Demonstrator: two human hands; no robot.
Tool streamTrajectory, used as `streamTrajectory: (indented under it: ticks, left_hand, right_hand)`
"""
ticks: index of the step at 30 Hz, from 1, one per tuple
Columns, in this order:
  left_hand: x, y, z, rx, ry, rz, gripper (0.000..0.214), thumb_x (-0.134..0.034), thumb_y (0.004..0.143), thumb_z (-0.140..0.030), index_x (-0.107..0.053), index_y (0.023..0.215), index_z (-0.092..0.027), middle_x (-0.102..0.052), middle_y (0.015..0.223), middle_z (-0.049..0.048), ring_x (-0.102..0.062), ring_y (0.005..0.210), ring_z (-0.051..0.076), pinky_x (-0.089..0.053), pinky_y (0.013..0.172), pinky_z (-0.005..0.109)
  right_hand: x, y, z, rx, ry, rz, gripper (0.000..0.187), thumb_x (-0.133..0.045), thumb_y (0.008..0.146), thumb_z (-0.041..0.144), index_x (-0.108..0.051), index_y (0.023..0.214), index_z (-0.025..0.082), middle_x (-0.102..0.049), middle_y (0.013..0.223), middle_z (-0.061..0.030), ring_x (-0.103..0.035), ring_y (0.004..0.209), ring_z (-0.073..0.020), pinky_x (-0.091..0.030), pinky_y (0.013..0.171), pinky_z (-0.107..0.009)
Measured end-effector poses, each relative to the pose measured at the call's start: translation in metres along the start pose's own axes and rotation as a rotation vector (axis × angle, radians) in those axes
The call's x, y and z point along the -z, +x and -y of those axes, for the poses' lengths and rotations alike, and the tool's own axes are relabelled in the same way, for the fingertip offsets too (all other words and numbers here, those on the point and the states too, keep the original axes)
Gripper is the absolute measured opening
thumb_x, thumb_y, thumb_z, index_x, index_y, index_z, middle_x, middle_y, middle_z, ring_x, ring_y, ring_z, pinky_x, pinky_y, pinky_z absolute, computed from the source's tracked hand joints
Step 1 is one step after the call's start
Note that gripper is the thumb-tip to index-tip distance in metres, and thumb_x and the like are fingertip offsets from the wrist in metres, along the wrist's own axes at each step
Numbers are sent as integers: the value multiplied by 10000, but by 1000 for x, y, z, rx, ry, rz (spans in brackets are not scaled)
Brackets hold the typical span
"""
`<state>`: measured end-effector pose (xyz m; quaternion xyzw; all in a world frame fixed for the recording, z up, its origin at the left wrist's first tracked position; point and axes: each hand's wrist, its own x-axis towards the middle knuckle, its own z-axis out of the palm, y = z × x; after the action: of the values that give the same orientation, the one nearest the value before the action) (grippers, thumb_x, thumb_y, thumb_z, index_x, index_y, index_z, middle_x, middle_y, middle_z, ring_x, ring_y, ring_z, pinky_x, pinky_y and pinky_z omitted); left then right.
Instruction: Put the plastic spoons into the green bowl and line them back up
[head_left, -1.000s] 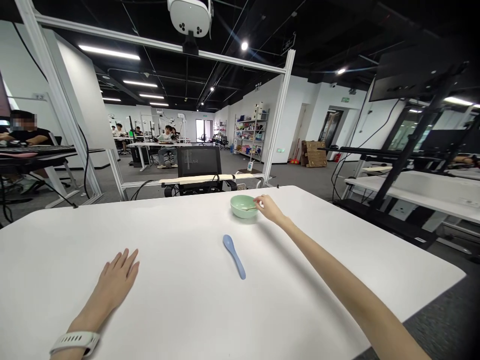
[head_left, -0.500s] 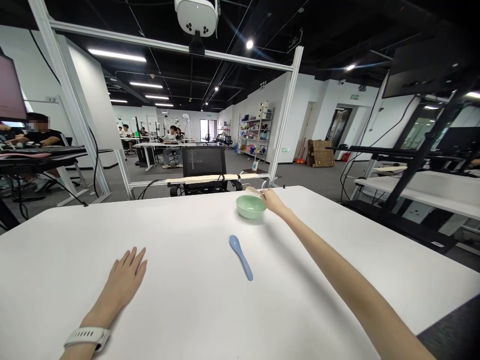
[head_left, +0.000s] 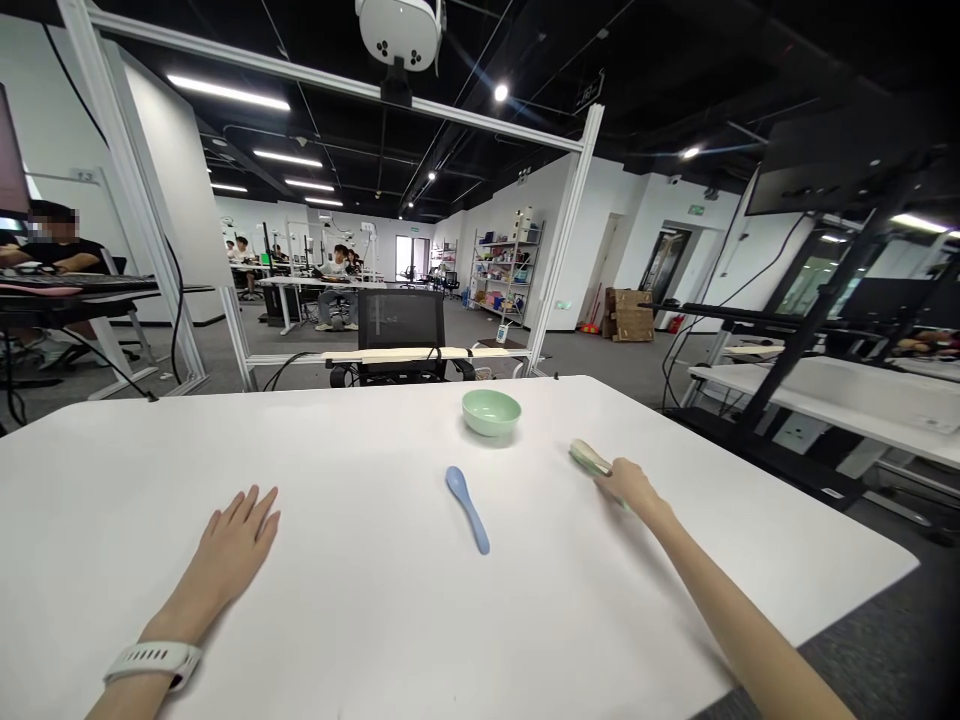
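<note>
The right hand (head_left: 634,485) is closed around the handle of a pale green spoon (head_left: 589,458), right of centre and low at the white table (head_left: 375,620); whether the spoon touches the top is hard to tell. Far and left of it stands a green bowl (head_left: 491,411), apart from the spoon. Nearer, a blue spoon (head_left: 467,508) lies between the two hands. Over on the left, the left hand (head_left: 232,545) rests flat, fingers spread, a white watch (head_left: 154,663) on the wrist. Beyond the far edge sits a black chair (head_left: 397,325). Count: two spoons, one bowl.
</note>
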<state>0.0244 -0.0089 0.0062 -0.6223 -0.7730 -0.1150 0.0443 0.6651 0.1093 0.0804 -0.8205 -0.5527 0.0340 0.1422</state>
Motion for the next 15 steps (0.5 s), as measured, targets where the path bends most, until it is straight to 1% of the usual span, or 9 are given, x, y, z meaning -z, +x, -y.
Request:
streamTrajectory:
  ticks: [3,5,7,9,12,15]
  left_hand:
    - [1,0,1,-12,-21,-5,692,-258,1039,-401,-511,1608,-100,-447,1707,231,-410,1605,402,-333,1293,652]
    - [1,0,1,-6,-22,2,690,-262,1037,-395,-505,1613,-104,-445,1711,224,-407,1607,397,-330,1296,647]
    - [1,-1,0,3,-21,8,698,-249,1038,-396,-494,1619,-96,-430,1721,224,-390,1617,395,-317,1306,632]
    - [1,-1,0,6,-22,7,703,-253,1036,-402,-491,1621,-92,-427,1724,227,-381,1622,396,-313,1309,623]
    - [2,-1,0,1,-19,6,707,-255,1035,-412,-495,1619,-94,-439,1718,223,-388,1617,399,-318,1306,623]
    - [2,-1,1,-6,-5,5,712,-231,1038,-415,-502,1616,-98,-455,1710,211,-405,1610,394,-324,1304,624]
  right_hand:
    - [-2,-12,5,-1,99,-14,180,-756,805,215,-628,679,212,-738,772,-148,-725,775,-289,-445,633,-316]
    - [-4,-26,15,48,200,-6,251,-727,828,261,-565,638,237,-712,728,-109,-696,730,-257,-429,625,-308]
    - [-6,-43,29,103,297,45,285,-708,842,296,-529,625,251,-674,675,-63,-665,686,-228,-414,620,-300]
    - [-8,-60,43,147,368,118,283,-704,843,318,-525,633,255,-639,637,-26,-635,648,-206,-400,611,-294]
    - [-13,-80,60,178,410,182,285,-717,824,330,-522,632,252,-614,625,-1,-594,625,-182,-378,592,-282]
    - [-19,-88,68,171,397,189,313,-726,805,331,-497,608,249,-600,628,4,-561,620,-167,-361,576,-272]
